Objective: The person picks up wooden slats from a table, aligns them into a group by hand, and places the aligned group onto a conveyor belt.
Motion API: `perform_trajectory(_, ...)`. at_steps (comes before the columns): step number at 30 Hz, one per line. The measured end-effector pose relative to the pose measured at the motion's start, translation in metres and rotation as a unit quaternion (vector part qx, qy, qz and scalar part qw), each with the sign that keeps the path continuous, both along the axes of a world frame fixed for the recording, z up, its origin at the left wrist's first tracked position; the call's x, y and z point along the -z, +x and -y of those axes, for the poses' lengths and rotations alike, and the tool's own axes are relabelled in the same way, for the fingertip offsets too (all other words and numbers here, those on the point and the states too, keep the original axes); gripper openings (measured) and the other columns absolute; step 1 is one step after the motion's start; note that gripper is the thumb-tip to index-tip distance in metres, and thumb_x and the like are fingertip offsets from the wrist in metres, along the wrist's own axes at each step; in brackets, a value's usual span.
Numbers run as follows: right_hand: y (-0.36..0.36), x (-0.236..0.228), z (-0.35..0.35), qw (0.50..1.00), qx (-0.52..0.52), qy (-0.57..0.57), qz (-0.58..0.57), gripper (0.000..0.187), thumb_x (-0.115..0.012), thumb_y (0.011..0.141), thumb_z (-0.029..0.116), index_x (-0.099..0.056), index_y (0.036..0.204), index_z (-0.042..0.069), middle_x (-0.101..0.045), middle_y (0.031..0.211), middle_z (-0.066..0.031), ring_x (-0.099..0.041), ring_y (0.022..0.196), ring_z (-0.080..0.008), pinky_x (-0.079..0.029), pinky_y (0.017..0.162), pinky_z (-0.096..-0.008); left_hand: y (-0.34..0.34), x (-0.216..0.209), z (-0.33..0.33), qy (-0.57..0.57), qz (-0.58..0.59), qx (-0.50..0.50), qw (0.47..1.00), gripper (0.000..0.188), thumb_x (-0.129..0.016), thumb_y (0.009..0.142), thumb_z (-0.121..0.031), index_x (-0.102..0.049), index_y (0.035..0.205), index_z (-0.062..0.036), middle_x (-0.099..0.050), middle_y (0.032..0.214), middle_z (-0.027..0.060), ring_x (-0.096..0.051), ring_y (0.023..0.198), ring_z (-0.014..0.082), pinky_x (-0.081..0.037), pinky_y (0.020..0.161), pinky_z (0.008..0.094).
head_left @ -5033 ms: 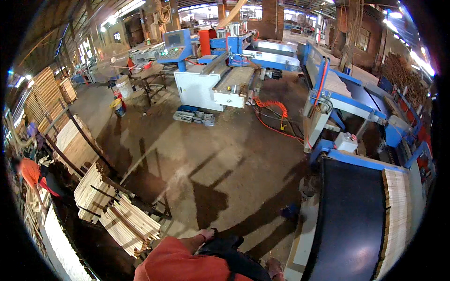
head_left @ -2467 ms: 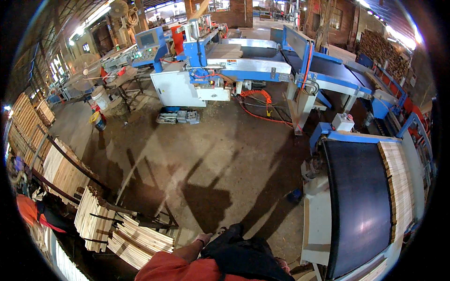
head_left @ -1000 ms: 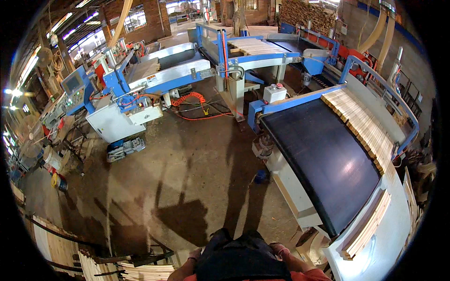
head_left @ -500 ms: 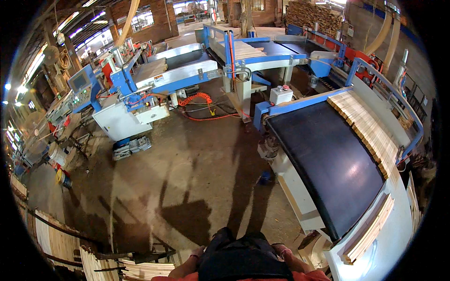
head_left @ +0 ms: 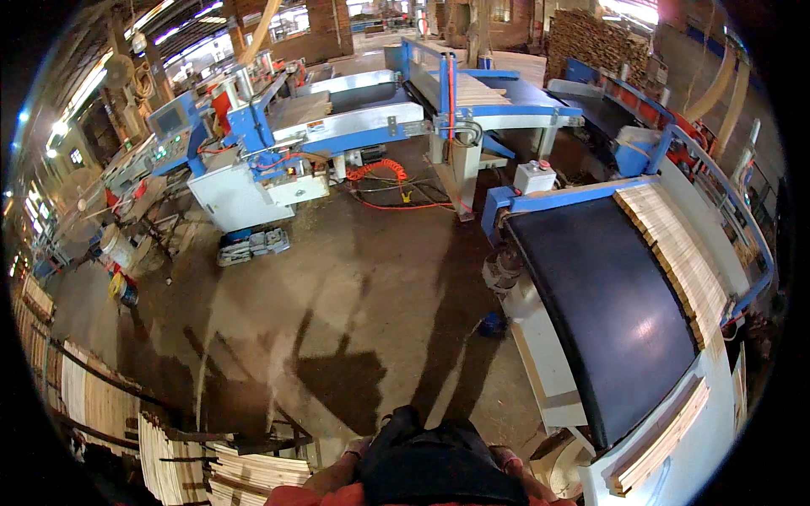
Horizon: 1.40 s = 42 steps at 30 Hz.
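Observation:
My left hand hangs low beside my left thigh, small at the lower edge of the picture. On the other side, my right hand is down next to my right thigh. The fingers of both are too small and hidden to make out, and I see nothing held. Closest to my right hand is the near end of a dark conveyor belt. A row of wooden strips lies along its far right side. More strips rest on the pale machine edge at the near right.
Stacked timber strips lie on racks at the lower left. Blue and white machinery spans the far side, with a control panel and orange coiled hose. A grey tray of parts and a bucket stand on the floor.
The whole view has swung slightly left, so the machines appear farther to the right. Both my hands stay low beside my thighs.

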State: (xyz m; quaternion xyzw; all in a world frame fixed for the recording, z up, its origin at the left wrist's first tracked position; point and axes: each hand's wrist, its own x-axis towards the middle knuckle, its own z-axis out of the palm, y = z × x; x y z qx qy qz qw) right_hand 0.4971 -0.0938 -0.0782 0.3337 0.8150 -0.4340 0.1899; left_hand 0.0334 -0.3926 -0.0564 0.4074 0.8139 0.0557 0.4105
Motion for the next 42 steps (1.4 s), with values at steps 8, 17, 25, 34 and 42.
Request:
perform_trajectory(8,0.004,-0.037,0.001,0.999,0.009,-0.015,-0.044,0.036,-0.061,0.1,0.029,-0.076,0.126,0.01,-0.074,0.132,-0.0189,-0.07,0.12,-0.0379,-0.055,0.101,-0.0483,0.01,-0.017,-0.016,-0.088,0.023,0.002,0.996,0.056,-0.056,0.101,-0.052,-0.06,0.146,-0.0179,-0.066,0.146,0.0199,-0.064,0.133,0.042,-0.051,0.11,0.0538)
perform_trajectory(17,-0.009,-0.063,0.001,0.999,-0.006,-0.03,-0.008,0.039,-0.058,0.101,0.033,-0.075,0.127,0.01,-0.074,0.132,-0.0187,-0.07,0.12,-0.0371,-0.056,0.1,-0.0477,0.013,-0.03,-0.022,-0.126,-0.008,0.044,0.991,0.051,-0.058,0.1,-0.051,-0.066,0.136,-0.0162,-0.07,0.139,0.0186,-0.065,0.133,0.0406,-0.053,0.108,0.0531)
perform_trajectory(25,0.04,0.041,0.012,0.869,0.091,-0.142,-0.466,0.03,-0.051,0.107,0.022,-0.078,0.109,0.01,-0.075,0.123,-0.0165,-0.068,0.119,-0.0294,-0.052,0.1,-0.0362,0.01,0.002,-0.013,0.022,0.009,0.079,0.997,0.055,-0.051,0.103,-0.055,-0.067,0.138,-0.0153,-0.07,0.14,0.0195,-0.067,0.129,0.0402,-0.053,0.106,0.053)
perform_trajectory(34,0.007,-0.02,-0.008,0.996,0.074,-0.023,-0.036,0.03,-0.05,0.108,0.026,-0.077,0.106,0.014,-0.076,0.116,-0.0121,-0.069,0.111,-0.0253,-0.053,0.093,-0.0341,0.021,0.015,-0.017,-0.071,-0.019,0.034,0.997,0.054,-0.048,0.103,-0.055,-0.067,0.138,-0.0178,-0.07,0.139,0.0184,-0.068,0.127,0.0392,-0.054,0.103,0.0518)
perform_trajectory(42,-0.005,-0.033,-0.023,0.998,0.062,-0.023,-0.018,0.028,-0.052,0.107,0.027,-0.077,0.11,0.014,-0.076,0.118,-0.012,-0.07,0.112,-0.0265,-0.053,0.095,-0.0352,0.025,-0.013,-0.024,-0.053,0.017,0.0,0.998,0.051,-0.049,0.102,-0.052,-0.07,0.132,-0.0165,-0.071,0.137,0.0184,-0.069,0.126,0.0374,-0.057,0.099,0.0504)
